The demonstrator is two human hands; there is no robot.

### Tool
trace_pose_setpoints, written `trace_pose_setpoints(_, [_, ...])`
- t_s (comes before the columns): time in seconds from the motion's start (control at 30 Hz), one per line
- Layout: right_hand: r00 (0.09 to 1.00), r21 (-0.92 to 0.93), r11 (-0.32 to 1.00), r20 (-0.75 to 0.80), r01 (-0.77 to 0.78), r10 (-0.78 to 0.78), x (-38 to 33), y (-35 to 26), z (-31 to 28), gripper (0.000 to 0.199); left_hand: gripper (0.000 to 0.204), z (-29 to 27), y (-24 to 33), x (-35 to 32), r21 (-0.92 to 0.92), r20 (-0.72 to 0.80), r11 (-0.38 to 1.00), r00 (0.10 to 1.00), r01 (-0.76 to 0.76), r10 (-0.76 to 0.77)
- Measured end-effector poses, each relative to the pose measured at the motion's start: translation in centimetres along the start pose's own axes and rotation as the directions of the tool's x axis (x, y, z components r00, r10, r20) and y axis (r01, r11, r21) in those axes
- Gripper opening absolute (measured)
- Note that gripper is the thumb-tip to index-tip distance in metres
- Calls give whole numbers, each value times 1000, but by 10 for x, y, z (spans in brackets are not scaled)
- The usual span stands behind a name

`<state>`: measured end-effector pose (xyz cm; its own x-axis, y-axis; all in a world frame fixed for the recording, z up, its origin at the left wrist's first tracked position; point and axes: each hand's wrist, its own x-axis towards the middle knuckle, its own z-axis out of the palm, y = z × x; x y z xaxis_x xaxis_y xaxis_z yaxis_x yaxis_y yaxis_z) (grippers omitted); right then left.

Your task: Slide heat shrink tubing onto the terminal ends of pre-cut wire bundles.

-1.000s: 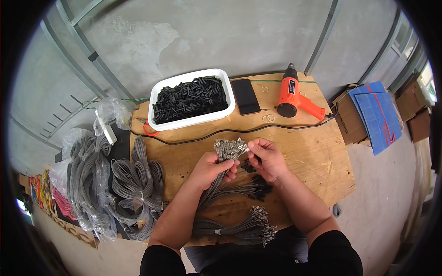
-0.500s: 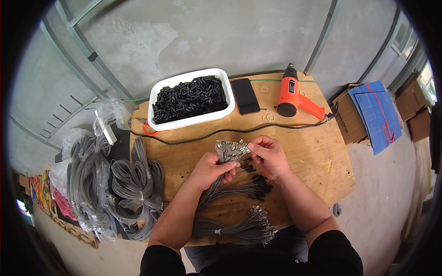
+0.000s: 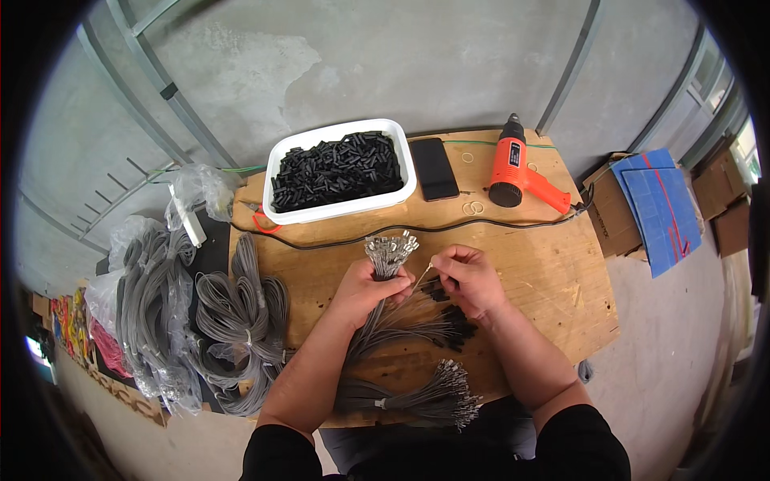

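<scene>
Wooden tabletop (image 3: 553, 272), grey wire bundle (image 3: 390, 255) clamped in left hand (image 3: 365, 293), single wire (image 3: 423, 277) pinched in right hand (image 3: 473, 280) just beside

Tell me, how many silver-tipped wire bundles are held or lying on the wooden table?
2. The held bundle is in the left hand; the tied bundle lies at the near edge of the wooden table. Others may be hidden.

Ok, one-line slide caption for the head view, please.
Left hand grips a bundle of grey metal-tipped wires; right hand pinches a single wire beside it.
</scene>
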<state>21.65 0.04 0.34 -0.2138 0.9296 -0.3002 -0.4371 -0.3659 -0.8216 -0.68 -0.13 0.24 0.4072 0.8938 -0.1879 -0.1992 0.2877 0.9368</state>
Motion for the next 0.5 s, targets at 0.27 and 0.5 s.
trace_pose_setpoints(0.27, [952, -206, 931, 3, 300, -306, -7, 24, 16, 11, 16, 3, -2, 0, 30, -8, 999, 1000, 15, -15])
trace_pose_setpoints(0.5, [975, -220, 950, 34, 223, -221, -6, 19, 14, 9, 16, 6, -2, 0, 26, -124, 999, 992, 23, -19])
